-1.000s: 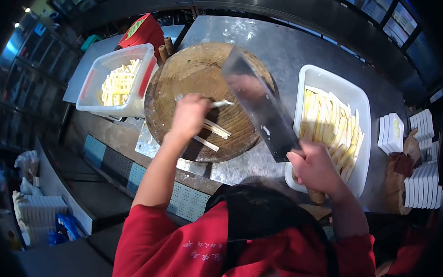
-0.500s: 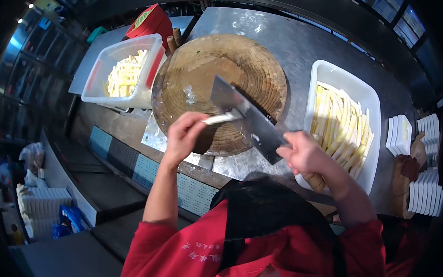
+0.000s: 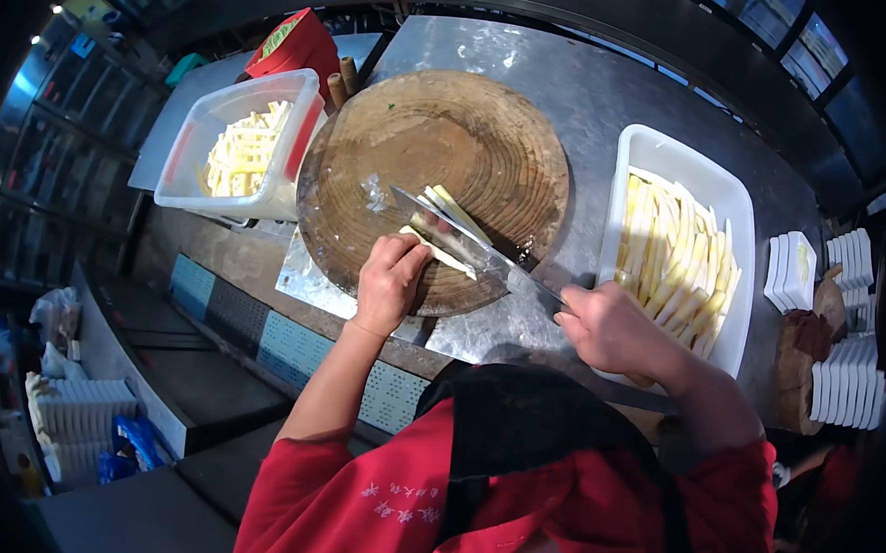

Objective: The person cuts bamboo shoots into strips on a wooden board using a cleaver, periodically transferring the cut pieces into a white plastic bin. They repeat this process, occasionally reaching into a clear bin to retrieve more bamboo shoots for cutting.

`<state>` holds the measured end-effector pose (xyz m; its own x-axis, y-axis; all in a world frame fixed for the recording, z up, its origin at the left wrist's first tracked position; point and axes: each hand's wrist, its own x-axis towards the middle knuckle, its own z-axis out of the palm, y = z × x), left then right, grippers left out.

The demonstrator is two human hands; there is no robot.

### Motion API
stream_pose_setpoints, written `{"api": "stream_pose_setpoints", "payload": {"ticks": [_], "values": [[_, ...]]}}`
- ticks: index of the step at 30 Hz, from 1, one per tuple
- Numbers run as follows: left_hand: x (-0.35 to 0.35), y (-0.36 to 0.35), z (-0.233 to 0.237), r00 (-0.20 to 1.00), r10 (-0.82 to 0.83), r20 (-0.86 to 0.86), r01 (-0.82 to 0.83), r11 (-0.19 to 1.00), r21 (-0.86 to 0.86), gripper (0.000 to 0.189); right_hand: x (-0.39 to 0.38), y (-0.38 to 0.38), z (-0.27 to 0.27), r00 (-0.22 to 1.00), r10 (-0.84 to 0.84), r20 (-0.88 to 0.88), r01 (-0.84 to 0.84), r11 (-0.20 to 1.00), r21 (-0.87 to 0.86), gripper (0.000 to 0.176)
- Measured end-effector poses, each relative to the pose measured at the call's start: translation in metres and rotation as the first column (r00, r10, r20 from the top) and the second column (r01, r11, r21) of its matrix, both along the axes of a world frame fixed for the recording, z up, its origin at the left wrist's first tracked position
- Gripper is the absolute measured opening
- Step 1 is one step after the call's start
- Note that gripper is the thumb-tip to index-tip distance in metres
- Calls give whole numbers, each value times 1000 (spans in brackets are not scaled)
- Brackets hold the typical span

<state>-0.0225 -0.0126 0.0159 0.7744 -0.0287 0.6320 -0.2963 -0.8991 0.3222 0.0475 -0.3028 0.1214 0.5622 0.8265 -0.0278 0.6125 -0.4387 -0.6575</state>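
My right hand (image 3: 611, 328) is wrapped round the handle of a cleaver (image 3: 450, 239), its blade slanting up and left over a round wooden chopping block (image 3: 511, 120). Close to the block's near edge, my left hand (image 3: 389, 282) has its fingers closed on the end of a pale strip that looks like bamboo shoot (image 3: 448, 259). That strip lies along the near side of the blade. Cut yellowish pieces (image 3: 447, 201) lie on the blade's far side, partly hidden by it. Whether the edge touches the wood is hard to tell.
Long pale stalks (image 3: 674, 259) fill a white tub (image 3: 747, 207) on the right. To the left, a clear bin (image 3: 183, 178) holds cut pieces (image 3: 249, 146), with a red container (image 3: 320, 45) behind it. White dishes (image 3: 848, 383) are stacked at far right.
The cleaver has swung from a raised, tilted pose to lie along the bamboo shoot. My left hand has lowered the strip onto the block, and cut pieces now show beyond the blade.
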Motion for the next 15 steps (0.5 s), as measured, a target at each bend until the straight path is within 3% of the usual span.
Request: {"api": "stream_pose_setpoints", "payload": {"ticks": [8,15], "values": [[3,2,-4,1000,-1,9,2,998,-68,18,5,14,0,999,45,17,-40,968,-249,18],[2,2,-4,1000,6,-30,-11,991,-136,20,-2,12,-2,998,34,52,-23,981,-191,21]]}}
